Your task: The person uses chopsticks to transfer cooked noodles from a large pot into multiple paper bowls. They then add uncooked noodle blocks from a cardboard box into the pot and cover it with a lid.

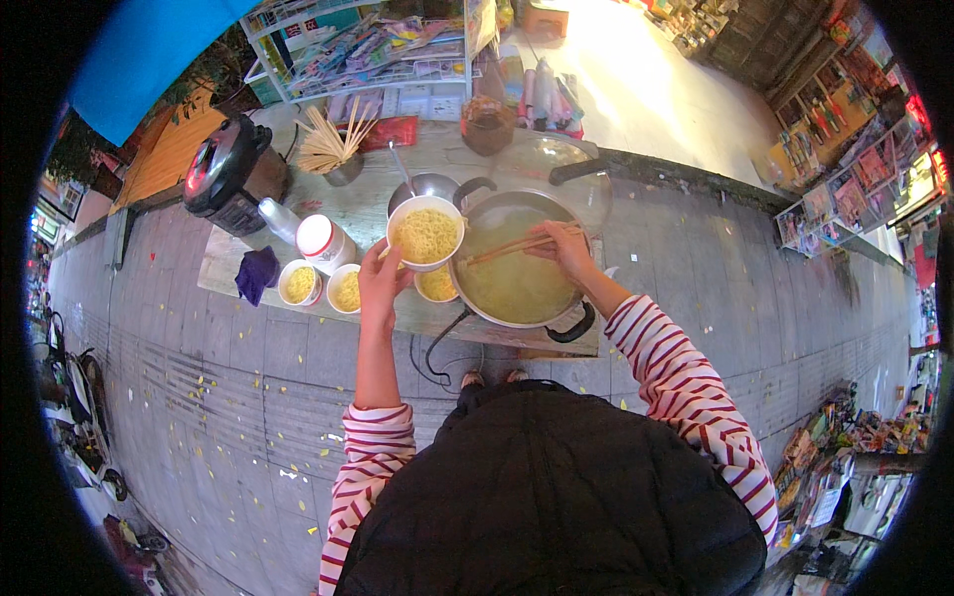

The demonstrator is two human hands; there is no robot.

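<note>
My left hand grips a white paper bowl filled with yellow noodles, held up at the left rim of a wide electric pan. In my right hand is a pair of wooden chopsticks, their tips over the cloudy yellowish broth near the pan's left side. Beneath the raised bowl, a noodle cup stands partly covered. Two more noodle cups, one at the left and another beside my left hand, stand along the table's front edge.
Behind the cups are a stack of white paper cups and clear plastic cups. An electric pressure cooker, chopsticks in a metal holder, a steel pot and a glass lid crowd the table. A cable hangs in front.
</note>
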